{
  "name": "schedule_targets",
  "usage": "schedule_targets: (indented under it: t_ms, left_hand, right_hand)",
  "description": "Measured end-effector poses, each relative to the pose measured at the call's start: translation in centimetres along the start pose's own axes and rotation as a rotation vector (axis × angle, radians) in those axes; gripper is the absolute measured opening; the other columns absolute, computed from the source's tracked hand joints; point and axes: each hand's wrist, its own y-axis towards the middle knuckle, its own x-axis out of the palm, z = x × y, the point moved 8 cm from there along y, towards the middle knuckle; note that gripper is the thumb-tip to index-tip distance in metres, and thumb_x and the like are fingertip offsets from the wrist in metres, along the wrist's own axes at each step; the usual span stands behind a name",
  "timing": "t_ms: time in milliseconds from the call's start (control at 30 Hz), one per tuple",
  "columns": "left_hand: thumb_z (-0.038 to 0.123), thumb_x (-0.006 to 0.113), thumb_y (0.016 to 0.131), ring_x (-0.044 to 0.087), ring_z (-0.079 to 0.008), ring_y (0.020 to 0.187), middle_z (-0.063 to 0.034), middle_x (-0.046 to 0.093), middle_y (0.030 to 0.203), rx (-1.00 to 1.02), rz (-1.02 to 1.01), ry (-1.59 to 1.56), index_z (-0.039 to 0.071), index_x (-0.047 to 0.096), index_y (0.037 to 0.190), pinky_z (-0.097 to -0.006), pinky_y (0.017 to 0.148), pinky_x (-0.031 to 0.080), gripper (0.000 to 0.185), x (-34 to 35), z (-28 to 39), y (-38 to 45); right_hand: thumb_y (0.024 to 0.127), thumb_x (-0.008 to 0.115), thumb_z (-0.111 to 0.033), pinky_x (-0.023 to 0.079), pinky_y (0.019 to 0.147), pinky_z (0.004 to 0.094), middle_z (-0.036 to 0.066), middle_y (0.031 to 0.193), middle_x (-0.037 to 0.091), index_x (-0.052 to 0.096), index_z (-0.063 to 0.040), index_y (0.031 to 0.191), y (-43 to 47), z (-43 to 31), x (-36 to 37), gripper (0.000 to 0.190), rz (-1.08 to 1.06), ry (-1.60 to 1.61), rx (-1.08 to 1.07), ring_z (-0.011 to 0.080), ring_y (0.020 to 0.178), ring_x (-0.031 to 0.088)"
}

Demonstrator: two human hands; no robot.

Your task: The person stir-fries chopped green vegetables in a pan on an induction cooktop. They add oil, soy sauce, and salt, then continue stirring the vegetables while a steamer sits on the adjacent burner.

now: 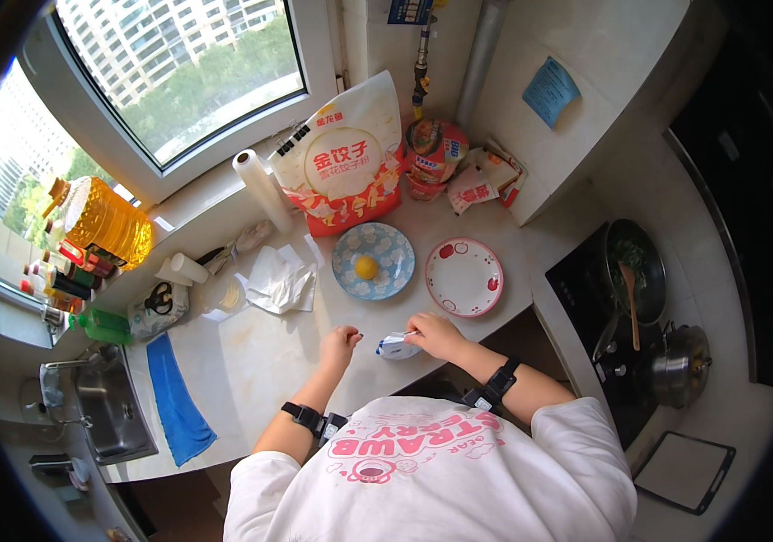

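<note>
Over the front of the counter, my right hand (435, 335) grips the top of a small white-and-blue packet (396, 346), which rests on or just above the worktop. My left hand (339, 349) is a short way to the left of it, with the fingers pinched together. A tiny dark piece (360, 335) shows at those fingertips, too small to identify. Beyond the hands is a blue flower-patterned plate (393, 276) holding a round yellow fruit (366, 267), perhaps a lemon. To its right lies a white plate with a pink rim (464, 278).
A flour bag (345, 162) stands behind the plates. Left are crumpled paper towels (281, 281), a blue cloth (176, 406), scissors (158, 299), an oil jug (108, 220) and a steel sink (115, 413). Right, a wok (657, 291) and a steel pot (681, 369) sit on the cooktop.
</note>
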Motion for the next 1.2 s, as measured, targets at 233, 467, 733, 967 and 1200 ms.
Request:
schedule_targets:
  t_ms: [233,467,733,967,1200]
  left_hand:
    - [0.016,0.063,0.081,0.064,-0.0296,0.072,-0.0145,0.066,0.083,-0.092,-0.300,0.294,0.005,0.069,0.094,-0.0390,0.067,0.051,0.018,1.6,-5.0,0.1]
    - [0.018,0.068,0.076,0.059,-0.0271,0.079,-0.0072,0.060,0.091,0.667,-0.336,-0.076,0.008,0.064,0.092,-0.0368,0.069,0.048,0.019,-3.2,14.4,-1.3]
    - [0.012,0.070,0.071,0.053,-0.0234,0.066,-0.0045,0.049,0.068,1.079,0.066,0.216,0.009,0.062,0.077,-0.0357,0.058,0.045,0.010,-8.0,28.3,-1.4]
    - [0.008,0.072,0.069,0.055,-0.0250,0.065,-0.0050,0.052,0.068,1.088,0.157,-0.059,0.009,0.064,0.076,-0.0352,0.056,0.045,0.011,-11.3,37.0,-1.1]
    - [0.011,0.075,0.069,0.058,-0.0220,0.060,-0.0064,0.057,0.069,0.892,0.151,-0.236,0.005,0.065,0.074,-0.0311,0.054,0.047,0.013,-11.4,40.0,0.3]
  right_hand:
    - [0.075,0.064,-0.010,0.044,0.069,0.0382,0.006,0.079,0.055,0.055,-0.008,0.077,-1.4,-4.5,-1.3,0.009,0.202,-0.098,-0.307,0.0273,0.079,0.055]
    - [0.074,0.062,-0.008,0.043,0.069,0.0363,0.004,0.078,0.053,0.054,-0.010,0.078,-3.1,-8.1,-4.7,0.009,0.317,-0.199,-0.331,0.0247,0.078,0.055]
    - [0.069,0.070,-0.003,0.044,0.076,0.0363,0.008,0.087,0.054,0.055,-0.008,0.090,-6.5,-8.4,-13.4,0.026,0.737,-0.388,-0.258,0.0272,0.081,0.055]
    - [0.080,0.072,-0.037,0.035,0.101,0.0395,0.016,0.139,0.036,0.021,-0.008,0.144,-7.7,2.2,-8.9,0.087,0.611,1.338,0.388,0.0234,0.126,0.039]
    - [0.080,0.072,-0.029,0.040,0.100,0.0474,0.005,0.129,0.049,0.039,-0.011,0.134,-7.3,-2.2,-12.8,0.066,0.379,1.758,-0.116,0.0228,0.122,0.047]
